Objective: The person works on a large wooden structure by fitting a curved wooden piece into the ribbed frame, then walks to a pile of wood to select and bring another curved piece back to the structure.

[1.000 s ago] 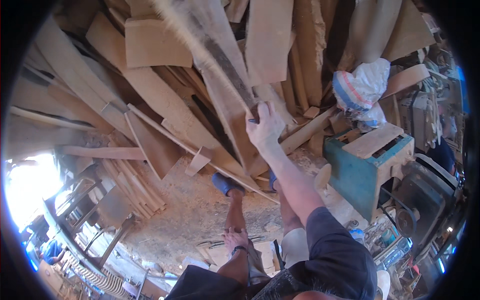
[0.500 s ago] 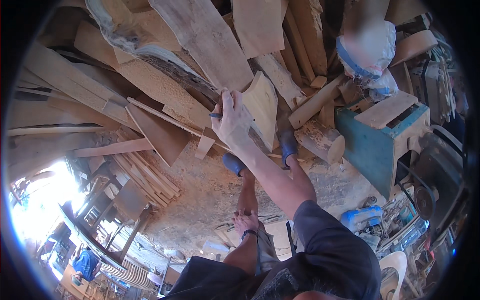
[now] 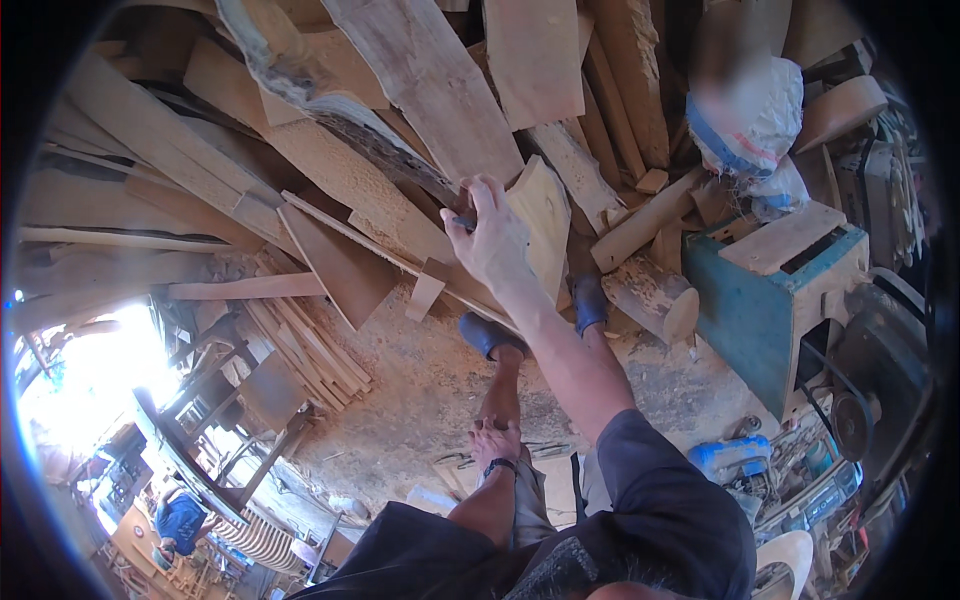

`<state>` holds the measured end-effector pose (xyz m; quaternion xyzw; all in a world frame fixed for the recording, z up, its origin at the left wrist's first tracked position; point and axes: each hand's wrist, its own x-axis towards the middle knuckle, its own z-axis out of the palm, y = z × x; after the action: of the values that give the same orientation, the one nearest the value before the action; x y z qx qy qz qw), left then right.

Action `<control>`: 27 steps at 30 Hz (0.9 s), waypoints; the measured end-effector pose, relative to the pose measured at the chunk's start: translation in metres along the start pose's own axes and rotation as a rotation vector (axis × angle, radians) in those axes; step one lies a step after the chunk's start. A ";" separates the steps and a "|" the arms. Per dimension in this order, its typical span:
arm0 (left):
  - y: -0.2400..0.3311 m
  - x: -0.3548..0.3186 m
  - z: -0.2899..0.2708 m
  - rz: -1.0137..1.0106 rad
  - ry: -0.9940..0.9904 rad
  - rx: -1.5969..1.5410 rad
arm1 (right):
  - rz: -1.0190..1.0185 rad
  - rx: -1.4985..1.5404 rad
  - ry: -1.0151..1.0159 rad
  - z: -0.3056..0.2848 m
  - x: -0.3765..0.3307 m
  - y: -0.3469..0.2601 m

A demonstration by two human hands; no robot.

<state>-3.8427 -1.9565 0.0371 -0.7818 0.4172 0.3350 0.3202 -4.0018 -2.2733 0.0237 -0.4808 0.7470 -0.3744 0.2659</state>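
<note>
A: Counts around you?
B: Two blue shoes (image 3: pixel 487 334), one sack (image 3: pixel 755 130), one teal cabinet (image 3: pixel 742 310), one short log (image 3: pixel 652 298). Loose boards (image 3: pixel 430 80) overlap too much to tally.
A: Writing?
B: Sack shows blue and red bands; surface too blurred to read.
A: Your hands?
B: Your right hand (image 3: pixel 492 235): fingers narrow, curled round a small dark object (image 3: pixel 464 223), tips at the bark-edged plank (image 3: pixel 350 118)'s lower end. Cannot tell whether they grip it. Your left hand (image 3: pixel 495 440): fingers spread on your leg (image 3: pixel 502 385).
A: Plank?
B: Slants up-left over other boards; wavy edge, grey-brown, darker near your fingers.
</note>
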 end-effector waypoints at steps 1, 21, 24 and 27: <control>0.003 -0.001 -0.002 -0.007 -0.011 -0.002 | -0.025 -0.004 0.004 -0.004 0.007 0.002; -0.007 0.008 -0.011 0.021 0.057 -0.184 | -0.196 0.712 -0.108 -0.245 0.030 -0.027; -0.041 0.019 -0.001 0.156 0.074 -0.528 | -0.238 0.811 -0.172 -0.296 0.022 -0.073; -0.101 0.040 0.022 0.268 -0.048 -0.894 | -0.264 0.872 -0.260 -0.332 0.019 -0.124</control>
<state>-3.7438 -1.9122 0.0150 -0.7743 0.3216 0.5383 -0.0846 -4.1961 -2.2218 0.3158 -0.4581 0.4129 -0.6204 0.4846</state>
